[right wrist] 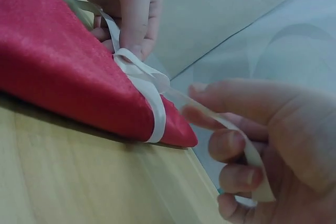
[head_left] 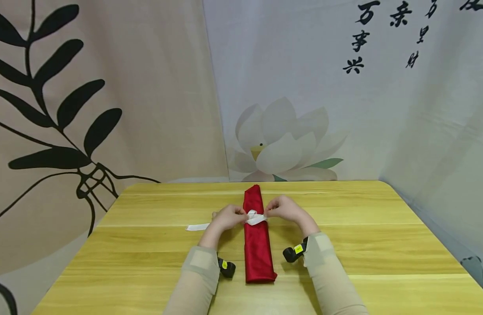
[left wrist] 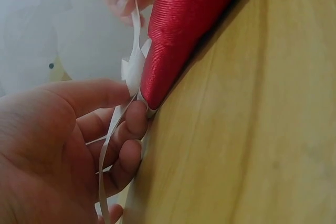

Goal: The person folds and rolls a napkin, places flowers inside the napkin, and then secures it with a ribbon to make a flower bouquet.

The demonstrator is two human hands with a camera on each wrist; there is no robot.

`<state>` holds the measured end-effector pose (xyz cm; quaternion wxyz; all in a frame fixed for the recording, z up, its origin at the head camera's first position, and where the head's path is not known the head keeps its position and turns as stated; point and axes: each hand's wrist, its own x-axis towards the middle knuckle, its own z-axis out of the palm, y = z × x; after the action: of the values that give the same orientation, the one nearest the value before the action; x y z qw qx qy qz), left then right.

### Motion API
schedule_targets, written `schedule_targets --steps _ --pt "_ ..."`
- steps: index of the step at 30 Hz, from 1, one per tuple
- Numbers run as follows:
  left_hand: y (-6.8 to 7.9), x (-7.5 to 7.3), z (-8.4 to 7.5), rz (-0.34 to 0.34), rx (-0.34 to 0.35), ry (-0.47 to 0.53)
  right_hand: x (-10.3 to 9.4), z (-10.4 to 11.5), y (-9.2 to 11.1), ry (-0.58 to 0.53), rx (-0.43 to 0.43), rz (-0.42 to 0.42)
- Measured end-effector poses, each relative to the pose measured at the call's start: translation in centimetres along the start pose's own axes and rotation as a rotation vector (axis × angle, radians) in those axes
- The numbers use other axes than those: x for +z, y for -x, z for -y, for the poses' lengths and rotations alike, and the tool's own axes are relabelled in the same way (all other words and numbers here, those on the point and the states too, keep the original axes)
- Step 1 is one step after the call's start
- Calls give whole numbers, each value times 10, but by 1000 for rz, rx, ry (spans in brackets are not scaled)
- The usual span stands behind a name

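Note:
A long red bundle of folded cloth point(head_left: 259, 256) lies lengthwise on the table, with a white ribbon point(head_left: 257, 219) wrapped round its upper part. The right wrist view shows the ribbon band point(right wrist: 156, 113) crossing the cloth and a loop at the crossing. My left hand point(head_left: 229, 216) pinches the ribbon close to the loop, at the bundle's left side; a loose tail runs past its fingers point(left wrist: 126, 166). From the right side, my right hand point(head_left: 287, 209) holds the other tail between thumb and fingers, and this tail point(right wrist: 253, 153) hangs across its palm.
A wooden table point(head_left: 383, 262) carries everything. The left ribbon end point(head_left: 197, 227) lies flat on the wood. Behind the table's far edge hangs a printed curtain point(head_left: 296, 87). Black wrist cameras point(head_left: 292, 253) sit at both sleeves.

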<state>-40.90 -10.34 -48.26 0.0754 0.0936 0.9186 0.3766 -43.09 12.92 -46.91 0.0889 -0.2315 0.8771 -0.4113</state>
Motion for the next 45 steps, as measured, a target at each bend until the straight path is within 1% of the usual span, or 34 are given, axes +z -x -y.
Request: schedule_targets --steps 4,7,14,18,23,28,32,40,45 --pt "1 0 0 1 -3 3 1 2 1 22 2 58" --pt "1 -1 0 1 0 8 3 5 0 30 1 73" --pt "-1 -2 1 16 8 -9 13 11 -4 44 -45 56" --pt "-2 -3 3 40 24 -22 21 12 -8 55 -56 51" --pt "-1 -5 3 72 47 -8 27 14 -11 72 -77 25" --pt "0 -5 2 73 58 -8 31 17 -12 59 -83 16" --pt "0 -5 1 61 54 -8 28 15 -11 46 -67 19" --pt "-1 -4 -1 48 53 -15 8 8 -2 20 -18 -2" --pt "-1 -3 1 44 50 -18 2 3 2 33 -1 -10"
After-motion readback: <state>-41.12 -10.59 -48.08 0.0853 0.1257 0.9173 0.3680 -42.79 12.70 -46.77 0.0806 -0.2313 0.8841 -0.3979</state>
